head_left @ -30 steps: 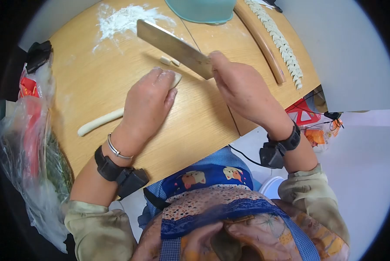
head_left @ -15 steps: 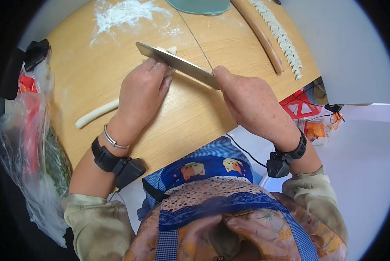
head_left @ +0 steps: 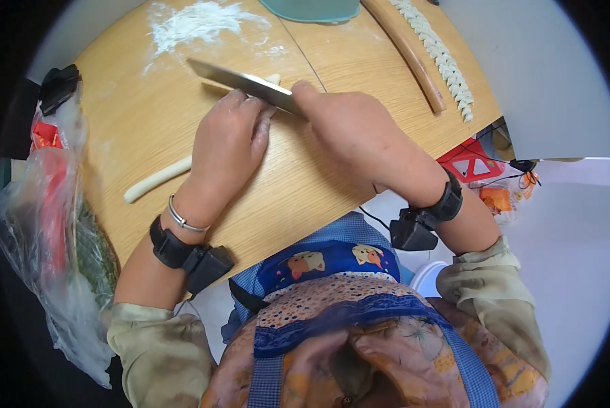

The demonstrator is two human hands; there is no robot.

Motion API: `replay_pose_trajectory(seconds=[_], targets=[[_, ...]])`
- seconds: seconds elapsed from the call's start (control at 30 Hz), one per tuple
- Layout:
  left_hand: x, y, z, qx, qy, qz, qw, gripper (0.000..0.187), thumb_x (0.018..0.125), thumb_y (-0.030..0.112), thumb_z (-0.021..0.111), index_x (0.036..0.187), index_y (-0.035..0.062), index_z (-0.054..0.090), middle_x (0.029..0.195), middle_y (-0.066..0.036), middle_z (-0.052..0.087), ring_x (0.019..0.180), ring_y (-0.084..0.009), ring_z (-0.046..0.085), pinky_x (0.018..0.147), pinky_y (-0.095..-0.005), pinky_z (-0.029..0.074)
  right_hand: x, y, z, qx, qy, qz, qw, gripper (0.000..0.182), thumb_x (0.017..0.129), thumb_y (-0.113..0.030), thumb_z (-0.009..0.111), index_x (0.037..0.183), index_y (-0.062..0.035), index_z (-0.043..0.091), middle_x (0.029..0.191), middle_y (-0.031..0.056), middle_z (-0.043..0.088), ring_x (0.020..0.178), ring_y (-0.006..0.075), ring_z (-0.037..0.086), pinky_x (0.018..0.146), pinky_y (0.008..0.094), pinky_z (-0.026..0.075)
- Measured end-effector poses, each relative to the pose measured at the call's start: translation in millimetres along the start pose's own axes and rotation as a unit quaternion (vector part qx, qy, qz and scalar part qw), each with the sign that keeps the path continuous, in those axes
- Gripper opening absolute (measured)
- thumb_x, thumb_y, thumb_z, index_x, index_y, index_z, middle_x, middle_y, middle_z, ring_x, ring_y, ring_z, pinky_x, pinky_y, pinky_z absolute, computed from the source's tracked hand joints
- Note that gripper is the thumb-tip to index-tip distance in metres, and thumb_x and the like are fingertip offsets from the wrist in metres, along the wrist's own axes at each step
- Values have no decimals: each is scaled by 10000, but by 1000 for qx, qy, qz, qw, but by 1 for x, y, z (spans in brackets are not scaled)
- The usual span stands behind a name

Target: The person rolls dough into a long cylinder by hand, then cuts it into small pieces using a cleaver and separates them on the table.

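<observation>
My right hand (head_left: 359, 132) is closed round the handle of a kitchen cleaver (head_left: 233, 78), whose broad blade slants up to the left. Under my left hand (head_left: 226, 139) runs a long pale dough rope (head_left: 156, 180), lying across the wooden table (head_left: 298, 183). The fingers of that hand are curled over the rope, knuckles right at the blade. To the left of the wrist one rounded end of the rope shows; a short piece of its other end peeks out beyond the cleaver. The middle of the rope is hidden by my hand.
White flour (head_left: 196, 24) is heaped at the table's far left. A teal bowl-like container (head_left: 311, 10) stands at the back. On the right lie a wooden rolling pin (head_left: 407, 54) and a row of small dough pieces (head_left: 437, 58). Plastic bags (head_left: 53, 224) hang by the left edge.
My right hand has moved left and slightly away from me with the cleaver, so the blade reaches further left over the table. My left hand stays on the dough rope, shifted slightly right.
</observation>
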State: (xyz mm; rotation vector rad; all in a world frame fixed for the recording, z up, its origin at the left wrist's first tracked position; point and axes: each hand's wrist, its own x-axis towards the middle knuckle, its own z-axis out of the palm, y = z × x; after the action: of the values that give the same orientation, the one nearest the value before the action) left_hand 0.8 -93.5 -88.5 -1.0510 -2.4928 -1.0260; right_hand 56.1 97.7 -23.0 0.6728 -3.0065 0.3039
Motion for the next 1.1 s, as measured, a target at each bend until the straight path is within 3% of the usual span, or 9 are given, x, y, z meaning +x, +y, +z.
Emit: replay_pose_trajectory(seconds=[0.07,0.2,0.3,0.4,0.8,1.1], targets=[[0,-3,0,-17,1,-20,1000,120,851,34,673,962,-12,662,909,-204,638,817,-393,625,728,-448,510,-1,9,1,48,6,63,997,204,877,-42,537,1055,32,470,719,219,633,734,449,645,640,516,506],[2,-5,-2,-22,25,-41,999,108,868,46,658,912,-27,592,882,-215,614,795,-403,603,716,-451,492,-18,4,-14,69,32,88,993,186,873,-36,542,1035,18,470,725,230,628,747,471,634,655,532,498],[2,-9,-2,11,19,-34,999,115,872,54,655,901,-29,580,873,-209,610,793,-400,602,717,-452,491,-30,-2,-19,63,14,81,995,181,869,-39,551,1019,19,468,721,232,626,733,472,632,643,533,492],[2,-11,-1,31,16,-32,999,113,872,60,658,900,-29,593,874,-203,614,799,-396,606,722,-456,493,-36,-3,-19,51,-34,93,994,163,934,-56,527,1061,-14,434,721,226,598,724,450,610,623,525,455],[-3,-15,-3,42,21,-25,999,124,879,76,676,917,-22,611,847,-198,610,808,-391,612,722,-456,494,-22,6,-21,41,-39,60,997,185,895,-45,544,1057,-6,463,723,233,608,730,463,611,626,535,452],[0,-10,0,59,16,-29,998,89,867,38,671,866,-1,592,843,-186,590,786,-389,597,705,-474,474,18,12,-20,69,-101,14,992,183,904,-83,549,1036,32,496,742,248,634,743,450,647,649,519,487]])
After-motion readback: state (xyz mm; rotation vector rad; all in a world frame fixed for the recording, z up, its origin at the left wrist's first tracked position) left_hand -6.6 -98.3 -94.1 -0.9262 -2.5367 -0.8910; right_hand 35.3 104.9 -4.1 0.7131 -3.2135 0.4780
